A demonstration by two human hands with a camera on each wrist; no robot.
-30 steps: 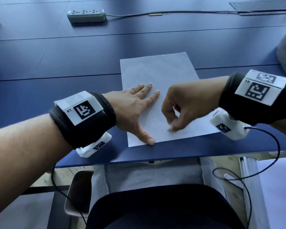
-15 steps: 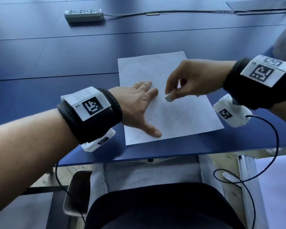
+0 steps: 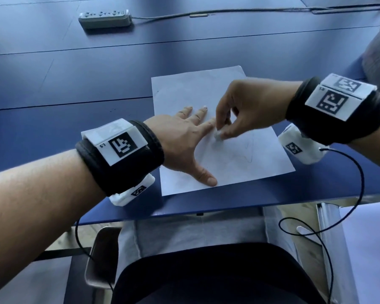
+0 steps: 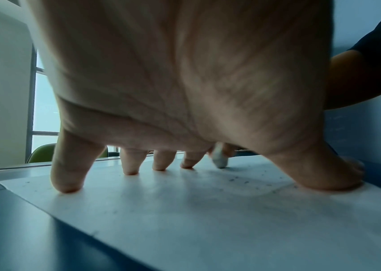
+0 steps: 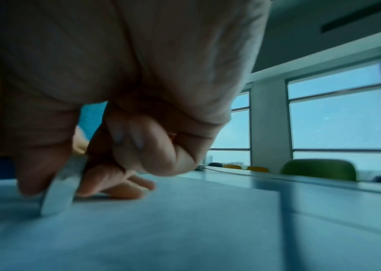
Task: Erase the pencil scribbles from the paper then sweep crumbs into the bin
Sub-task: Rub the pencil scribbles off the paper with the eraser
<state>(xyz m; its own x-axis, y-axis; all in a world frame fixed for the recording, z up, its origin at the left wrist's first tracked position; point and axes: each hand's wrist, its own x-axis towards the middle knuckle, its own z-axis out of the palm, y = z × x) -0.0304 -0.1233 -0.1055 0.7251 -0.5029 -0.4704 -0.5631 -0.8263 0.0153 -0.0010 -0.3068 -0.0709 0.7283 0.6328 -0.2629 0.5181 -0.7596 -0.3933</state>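
Note:
A white sheet of paper (image 3: 233, 165) lies near the front edge of the blue table (image 3: 75, 84), with faint pencil scribbles (image 3: 248, 155) right of its middle. My left hand (image 3: 184, 141) lies flat on the sheet's left part, fingers spread and thumb out, pressing it down. My right hand (image 3: 228, 128) pinches a small white eraser (image 3: 218, 136) between thumb and fingers. The eraser's tip (image 5: 56, 199) touches the paper just beside my left index finger. Dark crumbs (image 4: 240, 180) speckle the paper (image 4: 207, 220) between my left fingers and thumb.
A grey power strip (image 3: 104, 18) with its cable sits at the far side of the table. A grey metal bin (image 3: 101, 260) stands on the floor below the table's front edge, to the left of my lap. Black wrist cables (image 3: 347, 207) hang off the front edge.
My right hand carried the eraser from the sheet's near edge up to its middle, then down onto the paper beside my left index finger. The left hand stayed flat on the sheet.

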